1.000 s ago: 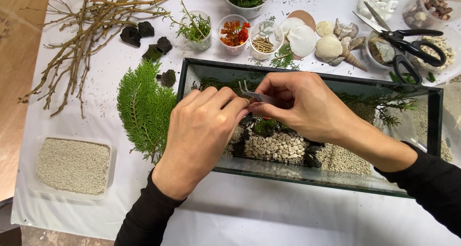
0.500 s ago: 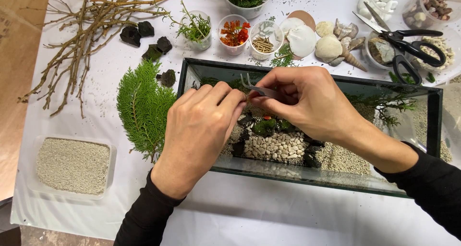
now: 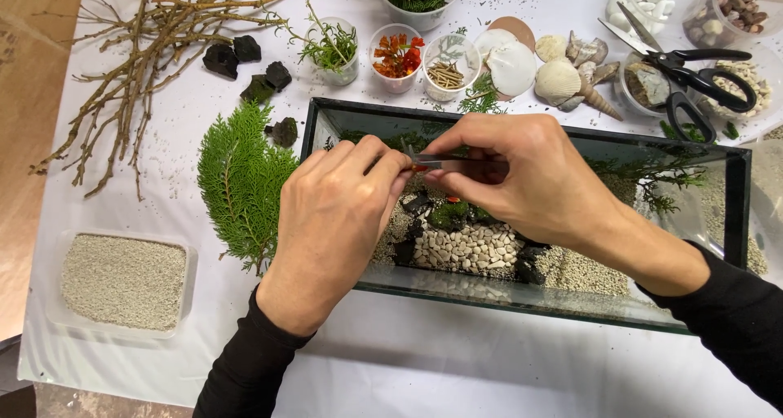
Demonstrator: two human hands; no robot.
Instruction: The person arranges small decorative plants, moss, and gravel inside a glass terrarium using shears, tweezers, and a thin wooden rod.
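Note:
A rectangular glass tank (image 3: 326, 132) stands on the white table cover, holding sand, white pebbles (image 3: 469, 248), dark stones and green moss (image 3: 450, 214). My right hand (image 3: 522, 177) hovers over the tank and grips metal tweezers (image 3: 432, 162) pointing left. A small red bit sits at the tweezer tips. My left hand (image 3: 330, 222) is over the tank's left part, its fingertips pinched at the tweezer tips. Both sleeves are black.
A green conifer sprig (image 3: 241, 181) lies left of the tank. A tray of sand (image 3: 122, 281) sits front left. Dry twigs (image 3: 155, 43), dark stones, small cups of red petals (image 3: 395, 55) and greens, shells (image 3: 559, 79) and black scissors (image 3: 693, 79) lie behind the tank.
The tweezers have shifted slightly and my left fingertips have closed in on their tips. Both hands stay over the tank's left half.

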